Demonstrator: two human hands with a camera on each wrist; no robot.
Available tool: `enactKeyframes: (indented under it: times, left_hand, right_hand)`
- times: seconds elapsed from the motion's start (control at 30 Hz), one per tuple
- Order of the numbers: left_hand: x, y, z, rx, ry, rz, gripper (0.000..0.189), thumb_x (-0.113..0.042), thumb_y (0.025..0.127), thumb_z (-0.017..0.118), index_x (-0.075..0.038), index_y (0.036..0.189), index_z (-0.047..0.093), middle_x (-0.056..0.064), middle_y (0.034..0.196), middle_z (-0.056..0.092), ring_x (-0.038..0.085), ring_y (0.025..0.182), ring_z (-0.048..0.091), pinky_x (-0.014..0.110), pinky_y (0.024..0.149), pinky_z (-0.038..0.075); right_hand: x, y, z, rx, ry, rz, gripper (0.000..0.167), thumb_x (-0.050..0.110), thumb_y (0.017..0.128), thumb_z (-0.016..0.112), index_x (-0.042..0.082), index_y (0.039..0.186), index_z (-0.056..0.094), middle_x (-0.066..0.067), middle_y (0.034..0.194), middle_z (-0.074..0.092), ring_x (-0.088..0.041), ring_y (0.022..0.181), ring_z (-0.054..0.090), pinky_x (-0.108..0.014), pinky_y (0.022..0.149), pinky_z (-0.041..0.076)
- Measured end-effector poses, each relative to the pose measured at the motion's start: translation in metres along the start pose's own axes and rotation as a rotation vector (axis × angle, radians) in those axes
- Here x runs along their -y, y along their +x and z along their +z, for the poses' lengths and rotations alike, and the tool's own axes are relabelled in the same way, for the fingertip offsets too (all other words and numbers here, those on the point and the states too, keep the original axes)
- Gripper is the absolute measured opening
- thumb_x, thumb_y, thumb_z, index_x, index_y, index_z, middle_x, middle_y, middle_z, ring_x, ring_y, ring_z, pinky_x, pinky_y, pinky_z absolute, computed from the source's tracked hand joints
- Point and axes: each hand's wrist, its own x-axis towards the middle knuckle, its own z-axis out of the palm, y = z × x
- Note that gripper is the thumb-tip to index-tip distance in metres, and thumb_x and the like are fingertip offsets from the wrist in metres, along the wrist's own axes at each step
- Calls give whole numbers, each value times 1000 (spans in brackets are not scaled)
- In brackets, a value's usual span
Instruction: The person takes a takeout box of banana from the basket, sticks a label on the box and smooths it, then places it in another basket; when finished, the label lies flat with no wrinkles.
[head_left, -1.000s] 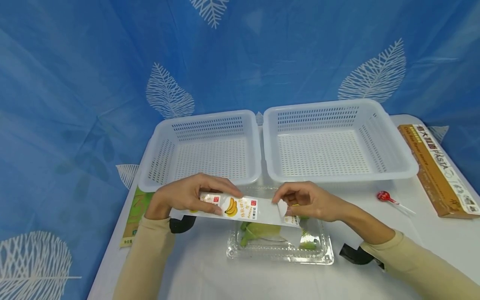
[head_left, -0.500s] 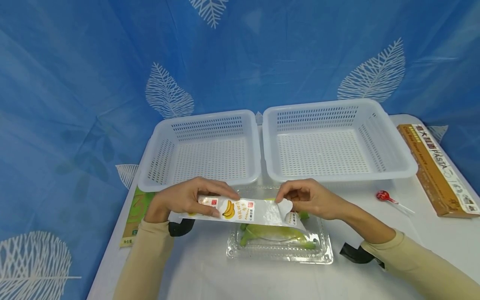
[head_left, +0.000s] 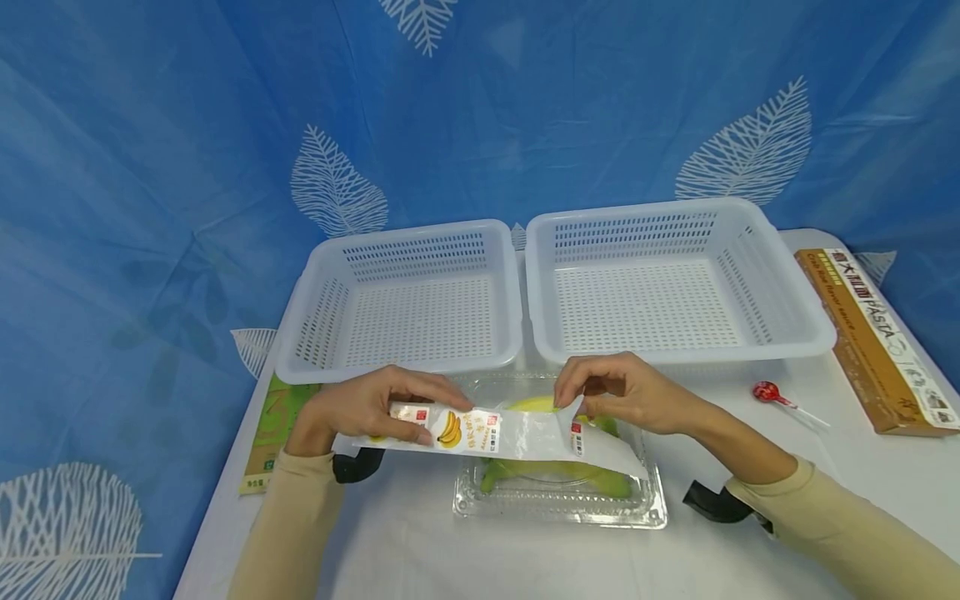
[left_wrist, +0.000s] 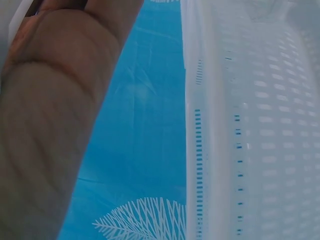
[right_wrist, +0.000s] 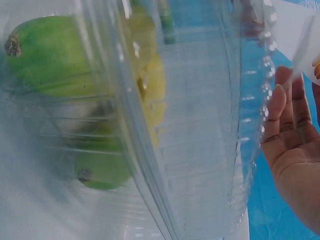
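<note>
A long white strip of banana labels (head_left: 517, 437) stretches between the two hands above a clear plastic box. My left hand (head_left: 367, 408) pinches its left part, thumb on the printed face. The right hand (head_left: 630, 392) pinches a lifted, folded bit of white label near the right end, and the strip's tail hangs beyond it. Green-yellow bananas (head_left: 615, 483) lie in the clear box (head_left: 562, 514), partly hidden by the strip. In the right wrist view, the right hand (right_wrist: 300, 170) shows beside the box lid (right_wrist: 200, 125). Only part of the left hand (left_wrist: 60, 100) appears in its wrist view.
Two white perforated baskets, left (head_left: 420, 325) and right (head_left: 645, 308), stand behind the hands. A red lollipop (head_left: 767, 392) and a brown pasta box (head_left: 862, 358) lie to the right. A green packet (head_left: 273, 433) sits partly under the left arm.
My left hand and the strip have shifted slightly left and toward me. The right hand has risen a little, and the strip's right tail now reaches farther right over the bananas.
</note>
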Motion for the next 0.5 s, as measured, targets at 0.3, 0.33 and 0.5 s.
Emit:
enactKeyframes:
  times: [0.3, 0.33, 0.5]
  left_hand:
    - [16, -18, 11, -21, -18, 43, 48, 6, 88, 66, 4, 135, 55, 25, 135, 51, 16, 107, 60, 30, 79, 58]
    - [18, -20, 12, -26, -22, 41, 48, 6, 88, 66, 3, 135, 55, 25, 135, 51, 16, 107, 60, 30, 79, 58]
    - [27, -28, 21, -33, -57, 47, 48, 8, 89, 64, 4, 136, 54, 26, 135, 51, 15, 108, 60, 30, 80, 58]
  right_hand:
    - [1, -3, -1, 3, -100, 18, 6, -2, 92, 62, 4, 92, 65, -5, 91, 67, -14, 83, 62, -31, 79, 52]
    - [1, -3, -1, 4, -107, 26, 5, -1, 93, 63, 4, 92, 65, -5, 91, 68, -14, 84, 62, -31, 80, 52]
    - [2, -3, -1, -11, -135, 88, 12, 0, 92, 64, 11, 92, 68, -2, 90, 68, -15, 82, 62, -32, 80, 52]
